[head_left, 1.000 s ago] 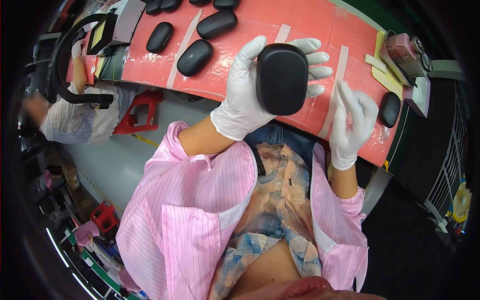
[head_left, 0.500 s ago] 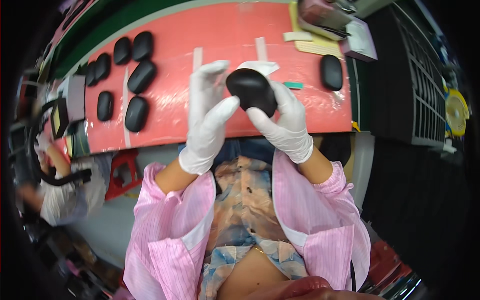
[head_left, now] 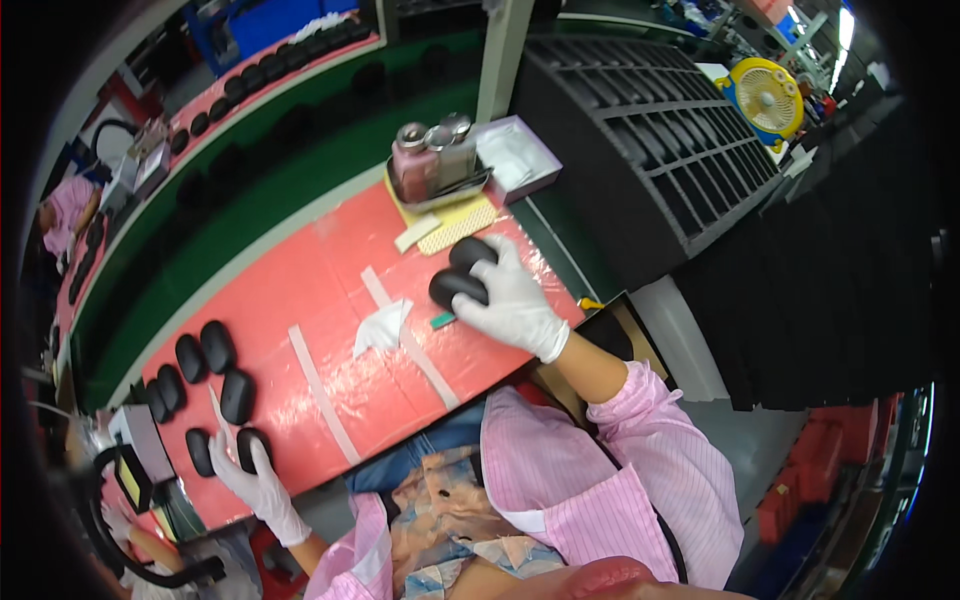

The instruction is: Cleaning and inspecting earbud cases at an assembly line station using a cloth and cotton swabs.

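Note:
My gloved right hand (head_left: pixel 508 302) grips a smooth black rounded case (head_left: pixel 458 288) at the right of the pink-covered table (head_left: pixel 330 300). A second black rounded case (head_left: pixel 471 254) lies right against it, by my fingers. At the table's left end, my gloved left hand (head_left: pixel 255 488) has its thumb and fingers on either side of another black rounded case (head_left: pixel 253 450). Several similar cases (head_left: pixel 237 396) lie in a loose group beyond that hand. Between my hands rest a crumpled white cloth (head_left: pixel 383 328) and a small green strip (head_left: pixel 442 320).
Pump-top bottles (head_left: pixel 416 165) stand in a tray at the far right, beside yellow pads (head_left: pixel 457 230) and an open box (head_left: pixel 518 160). A black slotted rack (head_left: pixel 660 130) and yellow fan (head_left: pixel 768 100) are farther right. A green conveyor (head_left: pixel 300 165) runs behind; a co-worker's arm (head_left: pixel 150 545) shows at left.
The case has gone from between both hands to the table's right side, in my right hand, beside another case. My left hand has moved left to the group. The view has turned rightward.

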Available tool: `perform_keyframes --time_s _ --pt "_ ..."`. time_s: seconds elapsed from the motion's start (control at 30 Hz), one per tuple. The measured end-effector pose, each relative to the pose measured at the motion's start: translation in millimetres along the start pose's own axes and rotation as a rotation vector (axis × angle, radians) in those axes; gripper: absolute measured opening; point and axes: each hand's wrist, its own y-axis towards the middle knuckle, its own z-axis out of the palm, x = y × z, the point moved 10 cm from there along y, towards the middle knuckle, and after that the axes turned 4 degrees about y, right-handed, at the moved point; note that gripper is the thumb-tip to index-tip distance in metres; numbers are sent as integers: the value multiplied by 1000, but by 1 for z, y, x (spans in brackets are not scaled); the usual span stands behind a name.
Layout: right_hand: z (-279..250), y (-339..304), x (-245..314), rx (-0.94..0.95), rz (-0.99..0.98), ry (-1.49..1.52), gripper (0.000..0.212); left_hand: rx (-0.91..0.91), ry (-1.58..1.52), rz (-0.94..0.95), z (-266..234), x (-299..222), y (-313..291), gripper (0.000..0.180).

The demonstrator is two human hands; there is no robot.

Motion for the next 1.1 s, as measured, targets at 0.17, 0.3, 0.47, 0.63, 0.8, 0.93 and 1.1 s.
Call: perform_keyframes --time_s 0.17,0.3,0.47,0.63,0.8,0.93,1.1 --pt "-12 1 -9 86 -26 -1 48 188 -37 -91 15 -5 -17 63" --pt "-111 -18 33 -204 -268 16 38 242 -57 -126 18 1 -18 66" --pt "-247 -33 40 -662 -203 -513 31 260 -112 -249 -7 -6 -12 58" --pt "-259 -34 -66 -452 92 -703 44 278 -531 -167 3 -37 12 55" --pt "-239 -39 -66 -300 59 -424 60 445 -832 -94 17 -105 21 63" --pt "-233 -34 -77 -30 253 -802 64 528 -833 8 21 -143 24 83" --pt "-113 -20 125 18 -481 -172 70 739 -925 45 37 -180 16 84"
